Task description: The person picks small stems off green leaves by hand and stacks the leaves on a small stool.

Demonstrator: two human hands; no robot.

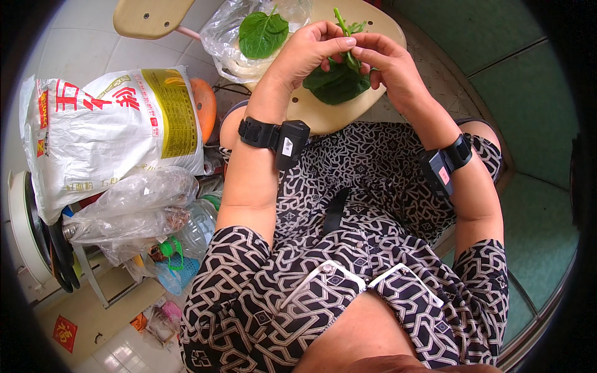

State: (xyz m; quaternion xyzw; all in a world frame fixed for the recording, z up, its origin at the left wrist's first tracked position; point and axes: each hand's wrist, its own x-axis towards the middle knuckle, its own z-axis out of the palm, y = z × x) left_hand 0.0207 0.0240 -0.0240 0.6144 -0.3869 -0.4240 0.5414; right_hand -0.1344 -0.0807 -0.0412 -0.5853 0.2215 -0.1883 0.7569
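Note:
My left hand (311, 52) and my right hand (391, 63) meet over a pale stool seat (336, 116). Between their fingertips they pinch a green leafy vegetable stem (341, 21), its cut end pointing away from me. Broad dark green leaves (338, 86) show just below the fingers; whether they hang from this stem or lie on the seat, I cannot tell. Left of my hands, a single green leaf (263, 35) with a short stalk rests on a clear plastic bag (226, 56). Fingers partly cover the middle of the stem.
To the left stands a large white woven sack (107, 135) bearing print. Nearby are an orange round object (203, 109), plastic-wrapped items (135, 214), a clear plastic bottle (198, 228) and a blue basket (179, 275). Green panels (522, 88) rise at the right.

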